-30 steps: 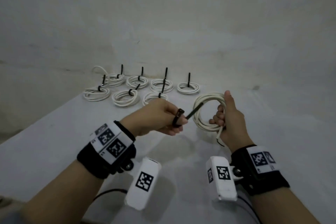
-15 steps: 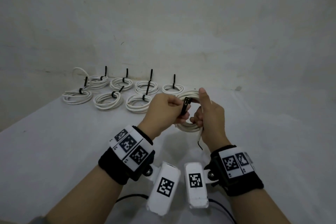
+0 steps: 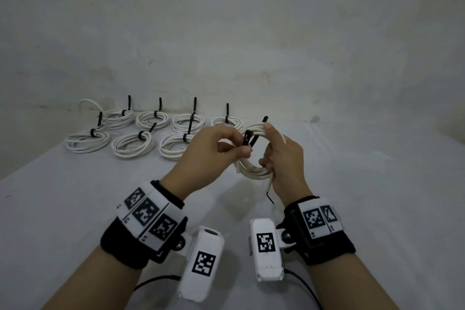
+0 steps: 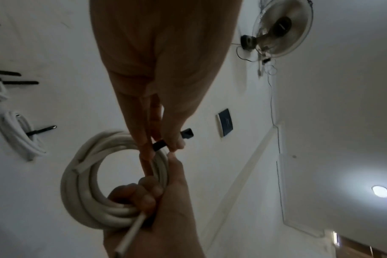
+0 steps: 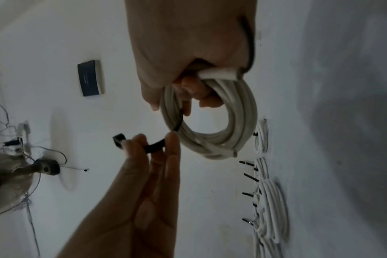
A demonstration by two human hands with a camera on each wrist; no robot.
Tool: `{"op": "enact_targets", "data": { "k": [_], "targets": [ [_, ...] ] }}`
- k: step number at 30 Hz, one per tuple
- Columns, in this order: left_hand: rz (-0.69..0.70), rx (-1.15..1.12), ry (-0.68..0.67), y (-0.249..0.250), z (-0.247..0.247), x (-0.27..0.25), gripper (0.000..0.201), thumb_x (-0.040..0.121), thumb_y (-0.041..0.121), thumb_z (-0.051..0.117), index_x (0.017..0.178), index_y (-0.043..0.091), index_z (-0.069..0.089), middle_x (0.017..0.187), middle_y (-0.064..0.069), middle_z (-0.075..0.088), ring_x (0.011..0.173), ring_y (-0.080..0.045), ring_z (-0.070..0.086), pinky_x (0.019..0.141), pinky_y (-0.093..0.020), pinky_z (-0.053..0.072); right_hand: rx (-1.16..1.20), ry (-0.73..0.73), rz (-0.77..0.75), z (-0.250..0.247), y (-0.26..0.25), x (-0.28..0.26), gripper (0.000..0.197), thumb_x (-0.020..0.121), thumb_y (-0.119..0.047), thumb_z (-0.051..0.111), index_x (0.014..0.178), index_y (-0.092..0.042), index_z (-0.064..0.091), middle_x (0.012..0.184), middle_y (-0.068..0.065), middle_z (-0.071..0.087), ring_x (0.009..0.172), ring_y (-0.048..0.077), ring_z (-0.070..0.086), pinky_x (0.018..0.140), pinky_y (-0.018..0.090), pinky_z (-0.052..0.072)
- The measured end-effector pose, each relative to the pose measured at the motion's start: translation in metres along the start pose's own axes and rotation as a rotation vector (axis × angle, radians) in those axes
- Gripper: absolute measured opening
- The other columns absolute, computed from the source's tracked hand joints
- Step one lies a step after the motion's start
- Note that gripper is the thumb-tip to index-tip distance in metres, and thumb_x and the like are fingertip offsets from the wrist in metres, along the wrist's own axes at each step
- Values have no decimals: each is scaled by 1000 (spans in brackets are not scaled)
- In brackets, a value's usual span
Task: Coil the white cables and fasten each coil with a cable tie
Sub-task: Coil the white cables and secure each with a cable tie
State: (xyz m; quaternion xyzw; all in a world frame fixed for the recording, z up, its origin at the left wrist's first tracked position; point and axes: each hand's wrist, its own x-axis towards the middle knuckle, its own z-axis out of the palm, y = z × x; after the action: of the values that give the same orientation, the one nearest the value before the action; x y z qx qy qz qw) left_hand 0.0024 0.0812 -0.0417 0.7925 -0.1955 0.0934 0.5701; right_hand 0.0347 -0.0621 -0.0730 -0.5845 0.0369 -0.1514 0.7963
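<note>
Since a second ago my two hands have closed the gap between them, and the tie now runs through the coil rather than pointing at it from the side. Across the back of the desk (image 3: pixel 352 184) lie seven finished coils (image 3: pixel 133 145), each already tied, well apart from my work. My right hand (image 3: pixel 286 158) has its fingers curled round the loose white coil (image 3: pixel 254 171), held upright above the desk, thumb up along its top. My left hand (image 3: pixel 214 151) pinches the black cable tie (image 3: pixel 247 137) just below its head, the strap passing behind the windings with its tip (image 3: pixel 264 117) poking out above. The risk I see: the right grip covers only one side, so the free cable end (image 4: pixel 130 235) and outer turns could spring loose before the tip reaches the head. A slipped pinch could drop the tie, or the strap could catch only some strands.
</note>
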Motion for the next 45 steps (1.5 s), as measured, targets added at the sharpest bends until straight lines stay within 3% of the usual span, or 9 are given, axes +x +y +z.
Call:
{"op": "enact_targets", "data": {
  "k": [5, 12, 15, 18, 26, 31, 38, 42, 45],
  "targets": [
    [140, 61, 80, -5, 2, 12, 15, 77, 3, 74, 70, 14, 66, 78, -5, 69, 69, -15, 70, 62, -20, 52, 102, -190, 124, 2, -7, -6, 27, 90, -34, 59, 79, -10, 59, 41, -2, 28, 35, 12, 24, 46, 25, 37],
    [388, 188, 251, -15, 9, 25, 15, 69, 21, 82, 75, 18, 69, 74, 2, 59, 66, 1, 49, 62, -10, 34, -13, -279, 67, -4, -7, -4, 33, 92, -36, 57, 76, -8, 63, 43, -1, 27, 37, 12, 25, 48, 26, 38],
    [257, 82, 253, -24, 13, 33, 32, 70, 29, 82, 93, 25, 61, 89, 1, 60, 83, -3, 57, 73, -12, 43, -33, -248, 28, -5, -9, -3, 28, 91, -33, 59, 79, -7, 56, 43, 0, 27, 36, 12, 24, 47, 26, 37],
    [113, -28, 113, -28, 19, 35, 33, 80, 34, 73, 103, 29, 51, 86, -3, 61, 72, -11, 61, 66, -23, 52, -32, -212, 20, -4, -9, -3, 29, 90, -32, 60, 78, -6, 57, 44, 0, 27, 37, 12, 25, 46, 25, 35],
    [28, -324, 241, -42, 30, 27, 21, 75, 34, 67, 88, 20, 57, 53, 15, 58, 41, -1, 45, 39, -20, 39, -29, -199, 50, 7, 5, -9, 28, 92, -35, 57, 77, -15, 73, 49, 0, 36, 41, 12, 33, 47, 24, 40],
    [-20, -497, 173, -48, 25, 23, 23, 70, 34, 65, 77, 14, 56, 44, 10, 48, 36, -3, 36, 35, -17, 31, 12, -309, 60, 7, 1, -5, 26, 92, -30, 57, 85, -9, 72, 81, 9, 72, 77, 19, 69, 74, 33, 58],
    [-37, -584, 68, -51, 26, 22, 14, 68, 36, 73, 60, 29, 64, 61, -7, 45, 40, -6, 33, 38, -17, 30, -151, -230, -254, -5, -10, 12, 14, 82, 0, 67, 92, -9, 71, 82, 8, 74, 73, 17, 69, 68, 28, 55],
    [-45, -629, 33, -51, 29, 22, 13, 62, 42, 69, 60, 30, 64, 62, -6, 39, 41, -6, 32, 38, -16, 30, -249, -198, -455, -11, -13, 12, 18, 80, 7, 67, 94, -5, 63, 84, 4, 68, 65, 5, 68, 62, 19, 53],
    [-28, -624, 16, -53, 30, 21, 12, 63, 41, 68, 60, 30, 64, 57, -1, 46, 40, -5, 33, 37, -16, 30, -319, -209, -508, -15, -9, 14, 11, 82, 2, 67, 86, -8, 66, 81, 3, 69, 63, 14, 69, 59, 25, 56]
  ]
}}
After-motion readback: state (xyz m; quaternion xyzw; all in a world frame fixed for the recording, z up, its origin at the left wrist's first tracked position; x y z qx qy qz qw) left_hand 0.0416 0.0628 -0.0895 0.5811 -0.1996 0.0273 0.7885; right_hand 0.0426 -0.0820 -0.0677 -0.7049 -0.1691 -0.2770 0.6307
